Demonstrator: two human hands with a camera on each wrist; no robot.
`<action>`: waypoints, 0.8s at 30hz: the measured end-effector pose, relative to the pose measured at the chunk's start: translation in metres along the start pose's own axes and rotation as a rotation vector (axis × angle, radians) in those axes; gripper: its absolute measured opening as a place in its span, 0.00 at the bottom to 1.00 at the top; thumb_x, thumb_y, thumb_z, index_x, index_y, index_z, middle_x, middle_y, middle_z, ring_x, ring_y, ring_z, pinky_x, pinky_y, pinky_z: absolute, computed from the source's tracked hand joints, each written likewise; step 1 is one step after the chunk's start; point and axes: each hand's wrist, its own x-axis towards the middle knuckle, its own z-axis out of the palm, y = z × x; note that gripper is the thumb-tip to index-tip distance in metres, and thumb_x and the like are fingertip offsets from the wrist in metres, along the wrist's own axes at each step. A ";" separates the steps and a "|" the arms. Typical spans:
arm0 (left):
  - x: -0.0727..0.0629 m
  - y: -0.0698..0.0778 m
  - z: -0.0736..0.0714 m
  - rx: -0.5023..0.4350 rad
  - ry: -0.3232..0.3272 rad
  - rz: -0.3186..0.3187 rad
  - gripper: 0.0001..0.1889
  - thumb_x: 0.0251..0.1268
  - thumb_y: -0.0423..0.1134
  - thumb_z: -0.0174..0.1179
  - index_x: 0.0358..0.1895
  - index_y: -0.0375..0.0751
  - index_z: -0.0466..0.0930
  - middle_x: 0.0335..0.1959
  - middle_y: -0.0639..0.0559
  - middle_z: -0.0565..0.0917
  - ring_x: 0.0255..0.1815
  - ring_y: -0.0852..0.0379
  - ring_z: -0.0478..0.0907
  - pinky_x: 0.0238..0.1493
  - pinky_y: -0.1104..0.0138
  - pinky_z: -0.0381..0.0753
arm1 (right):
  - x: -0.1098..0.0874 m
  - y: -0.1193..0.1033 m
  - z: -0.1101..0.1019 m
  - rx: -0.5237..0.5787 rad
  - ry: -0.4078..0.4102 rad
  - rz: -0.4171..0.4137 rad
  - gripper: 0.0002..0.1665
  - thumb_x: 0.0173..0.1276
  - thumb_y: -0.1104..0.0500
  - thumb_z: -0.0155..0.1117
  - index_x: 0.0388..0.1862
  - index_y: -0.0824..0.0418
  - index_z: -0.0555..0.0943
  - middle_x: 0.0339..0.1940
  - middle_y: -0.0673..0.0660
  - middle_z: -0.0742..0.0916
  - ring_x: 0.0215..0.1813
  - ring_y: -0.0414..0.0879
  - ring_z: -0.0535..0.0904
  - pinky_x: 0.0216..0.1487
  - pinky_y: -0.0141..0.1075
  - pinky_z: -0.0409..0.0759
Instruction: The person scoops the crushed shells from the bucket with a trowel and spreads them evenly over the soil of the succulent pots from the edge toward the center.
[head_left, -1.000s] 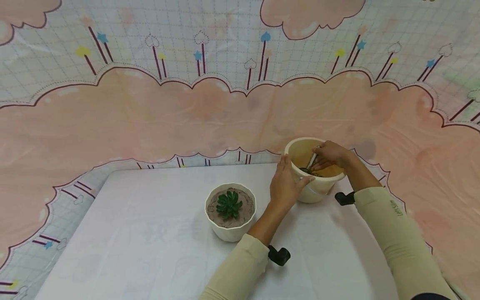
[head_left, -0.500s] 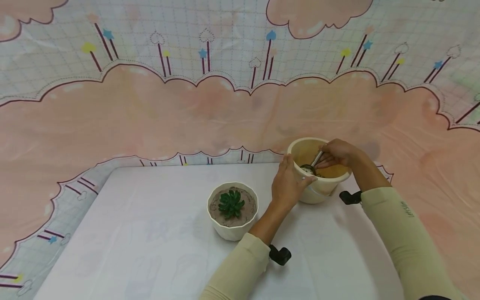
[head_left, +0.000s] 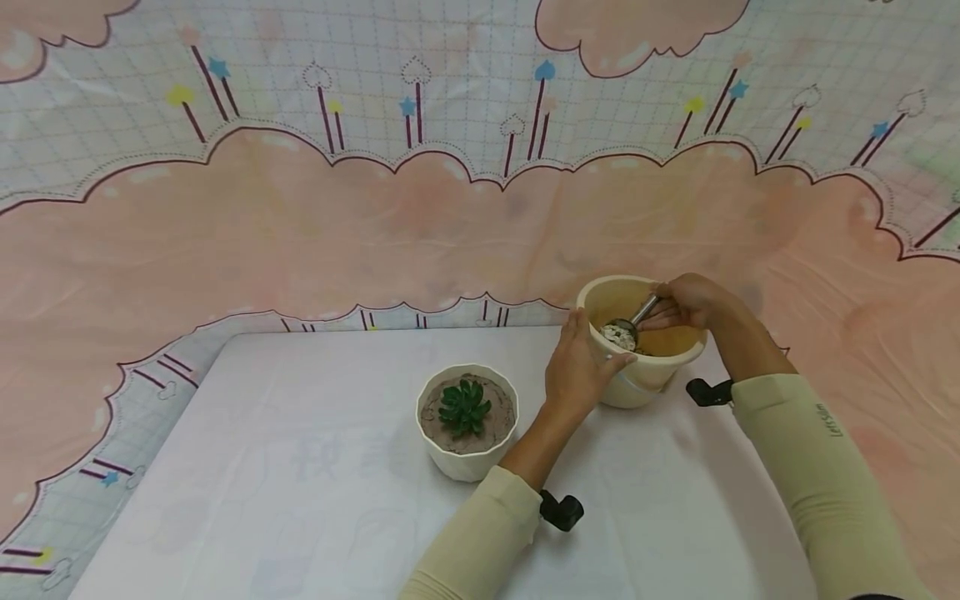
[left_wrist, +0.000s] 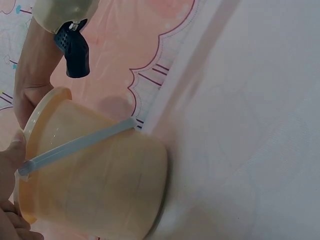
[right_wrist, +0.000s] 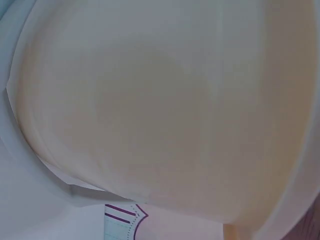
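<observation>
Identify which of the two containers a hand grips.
The cream bucket: the left hand grips its rim; no hand holds the white pot with the plant.

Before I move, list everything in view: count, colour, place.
Backdrop: one, peach and white, rear.
Table: one, white, before the backdrop.
Bucket: one, cream, table's rear right.
Bucket handle: one, whitish, along its side.
Scoop: one, metallic, inside the bucket's mouth.
Scooped material: one portion, speckled white, in the scoop.
Pot: one, white, left of the bucket.
Soil: one layer, greyish brown, in the pot.
Plant: one, green, in the pot's middle.
Sleeves: two, beige, lower centre and right.
Wrist cameras: two, black, at sleeve ends.
Left grip: one, bare, holding the bucket's rim.
Right grip: one, bare, holding the scoop.
</observation>
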 end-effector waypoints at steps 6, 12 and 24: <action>0.001 0.000 -0.001 0.002 -0.003 0.003 0.54 0.62 0.60 0.75 0.83 0.37 0.58 0.82 0.41 0.63 0.79 0.49 0.64 0.69 0.56 0.75 | -0.006 -0.003 -0.001 0.049 0.021 -0.008 0.29 0.90 0.59 0.36 0.42 0.78 0.80 0.31 0.68 0.90 0.36 0.57 0.92 0.47 0.42 0.88; 0.001 0.001 -0.001 0.003 -0.011 -0.014 0.54 0.61 0.60 0.75 0.83 0.37 0.58 0.82 0.43 0.63 0.80 0.50 0.64 0.71 0.57 0.73 | -0.010 -0.002 -0.004 0.100 0.035 -0.012 0.29 0.90 0.58 0.35 0.48 0.81 0.78 0.32 0.69 0.90 0.37 0.58 0.92 0.49 0.44 0.87; 0.001 0.001 -0.002 0.010 -0.021 -0.015 0.55 0.61 0.60 0.75 0.83 0.36 0.57 0.82 0.41 0.64 0.80 0.49 0.63 0.72 0.57 0.71 | -0.012 -0.002 -0.019 0.287 0.031 0.036 0.28 0.90 0.57 0.35 0.41 0.74 0.78 0.32 0.70 0.89 0.36 0.57 0.92 0.50 0.44 0.87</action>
